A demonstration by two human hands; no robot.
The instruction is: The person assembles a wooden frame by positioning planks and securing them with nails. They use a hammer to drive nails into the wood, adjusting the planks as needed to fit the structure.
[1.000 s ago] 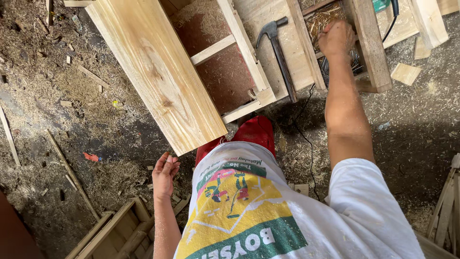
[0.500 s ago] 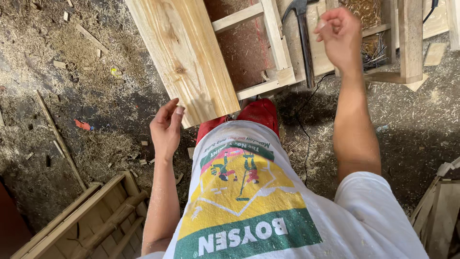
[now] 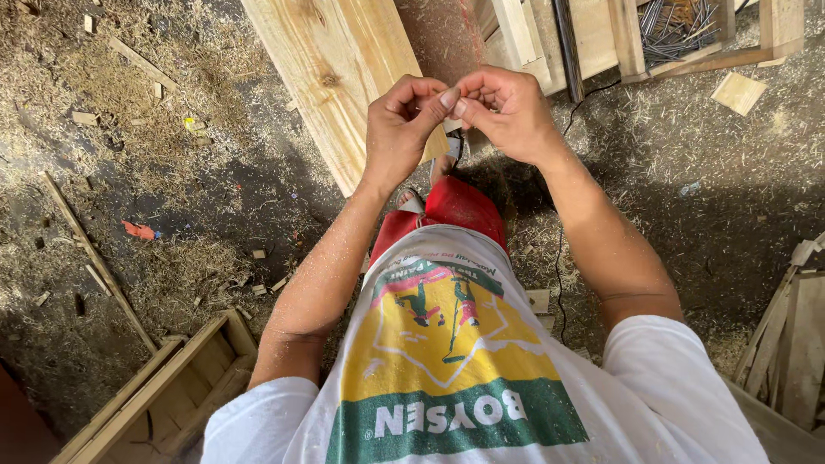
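Observation:
My left hand and my right hand meet in front of my chest, thumbs and forefingers pinched together at one spot. Whatever they pinch is too small to make out. My right hand's other fingers are curled shut. Both hands hover over the near end of a wide pale wooden plank. Beyond them lies a wooden frame with a dark hammer handle on it. A box compartment of loose nails sits at the top right.
The ground is dirt covered in sawdust and wood chips. An open wooden crate is at the lower left, stacked slats at the right edge, a small offcut at the upper right. A thin black cable runs past my right arm.
My right hand came back from the nail compartment and my left hand rose from beside my hip. They now meet fingertip to fingertip. The view tilted downward.

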